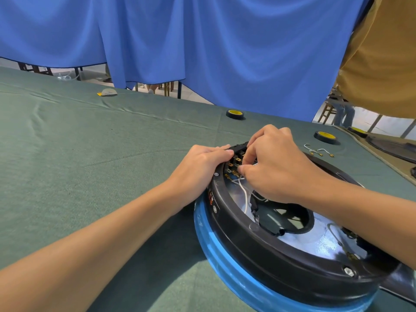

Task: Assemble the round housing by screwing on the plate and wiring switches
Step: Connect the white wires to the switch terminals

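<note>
The round housing (pixel 258 251), black with a blue ring under it, lies on the green table at the lower right. Its shiny inner plate (pixel 319 237) shows inside. At the far rim sits a black switch block (pixel 237 147) with brass terminals (pixel 231 170). My left hand (pixel 200 167) rests on the rim's outer side, its fingers lying along the switch block. My right hand (pixel 274 163) reaches in from the right and pinches a white wire (pixel 244 192) at the terminals. The wire's connector is hidden under my fingers.
Two rolls of black tape (pixel 235 114) (pixel 326 137) lie beyond the housing. Spare white wires with brass ends (pixel 318 152) lie at the right. A person in a mustard shirt (pixel 382 59) stands at the right edge. Blue curtain hangs behind the table.
</note>
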The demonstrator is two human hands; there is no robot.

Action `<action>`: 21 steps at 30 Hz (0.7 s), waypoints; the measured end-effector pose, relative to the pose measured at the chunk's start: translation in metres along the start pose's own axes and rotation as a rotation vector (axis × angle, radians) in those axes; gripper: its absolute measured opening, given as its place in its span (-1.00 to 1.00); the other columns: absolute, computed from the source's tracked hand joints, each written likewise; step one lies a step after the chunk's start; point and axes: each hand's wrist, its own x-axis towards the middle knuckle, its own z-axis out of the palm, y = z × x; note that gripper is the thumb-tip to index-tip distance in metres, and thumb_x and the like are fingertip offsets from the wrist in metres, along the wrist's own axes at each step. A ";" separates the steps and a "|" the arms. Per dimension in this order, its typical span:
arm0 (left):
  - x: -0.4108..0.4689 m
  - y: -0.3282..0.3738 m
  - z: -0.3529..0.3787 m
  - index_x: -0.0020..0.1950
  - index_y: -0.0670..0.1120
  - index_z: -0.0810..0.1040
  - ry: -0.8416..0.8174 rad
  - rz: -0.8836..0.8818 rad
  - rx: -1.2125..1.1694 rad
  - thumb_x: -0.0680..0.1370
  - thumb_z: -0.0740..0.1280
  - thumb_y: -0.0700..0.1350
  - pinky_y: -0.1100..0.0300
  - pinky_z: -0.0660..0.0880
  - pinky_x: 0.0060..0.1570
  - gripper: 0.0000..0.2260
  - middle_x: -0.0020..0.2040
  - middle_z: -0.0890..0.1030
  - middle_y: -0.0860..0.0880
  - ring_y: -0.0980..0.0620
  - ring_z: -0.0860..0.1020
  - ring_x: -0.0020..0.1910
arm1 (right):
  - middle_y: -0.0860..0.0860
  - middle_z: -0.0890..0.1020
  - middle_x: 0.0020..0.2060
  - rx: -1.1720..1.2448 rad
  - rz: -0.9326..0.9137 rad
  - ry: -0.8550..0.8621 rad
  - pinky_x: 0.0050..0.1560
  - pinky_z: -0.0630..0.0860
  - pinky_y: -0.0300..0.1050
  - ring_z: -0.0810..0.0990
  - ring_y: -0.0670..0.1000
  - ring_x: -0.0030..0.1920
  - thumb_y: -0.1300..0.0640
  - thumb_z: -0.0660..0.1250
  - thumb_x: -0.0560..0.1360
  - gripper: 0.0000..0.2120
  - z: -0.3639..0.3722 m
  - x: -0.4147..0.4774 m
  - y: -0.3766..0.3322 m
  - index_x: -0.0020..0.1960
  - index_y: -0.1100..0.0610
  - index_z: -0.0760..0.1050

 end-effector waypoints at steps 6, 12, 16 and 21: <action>0.000 -0.001 -0.001 0.13 -0.19 0.67 0.025 0.020 0.021 0.55 0.34 -0.08 -0.14 0.24 0.48 -0.74 0.27 0.61 -0.19 -0.14 0.45 0.40 | 0.12 0.42 0.07 -0.011 0.022 -0.004 -0.03 0.15 -0.17 0.25 0.13 0.18 0.17 0.32 0.48 -0.85 0.001 0.003 -0.005 -0.16 0.22 0.60; -0.004 0.001 0.001 0.06 -0.24 0.69 0.023 0.011 -0.021 0.43 0.31 -0.01 -0.21 0.41 0.34 -0.63 0.07 0.69 -0.24 -0.16 0.64 0.10 | 0.12 0.50 0.02 -0.096 -0.109 0.013 -0.03 0.13 -0.18 0.19 -0.03 0.05 0.10 0.29 0.50 -0.79 -0.008 -0.001 0.001 -0.15 0.16 0.66; -0.004 -0.001 0.001 -0.05 -0.25 0.69 0.027 0.037 -0.041 0.50 0.31 -0.09 -0.06 0.49 0.09 -0.74 -0.12 0.68 -0.21 -0.08 0.60 -0.12 | -0.04 0.47 -0.14 -0.049 -0.137 0.144 -0.05 0.42 -0.05 0.41 0.02 -0.03 0.01 0.36 0.44 -0.89 -0.015 -0.013 0.000 -0.23 -0.02 0.62; -0.006 0.002 0.003 -0.22 -0.18 0.69 0.024 0.057 -0.053 0.60 0.26 -0.21 0.11 0.48 -0.15 -0.73 -0.24 0.64 -0.17 -0.06 0.58 -0.22 | 0.03 0.60 -0.31 0.025 -0.013 0.027 -0.20 0.57 0.04 0.57 0.15 -0.22 -0.01 0.35 0.35 -0.86 -0.006 -0.014 -0.009 -0.20 0.05 0.58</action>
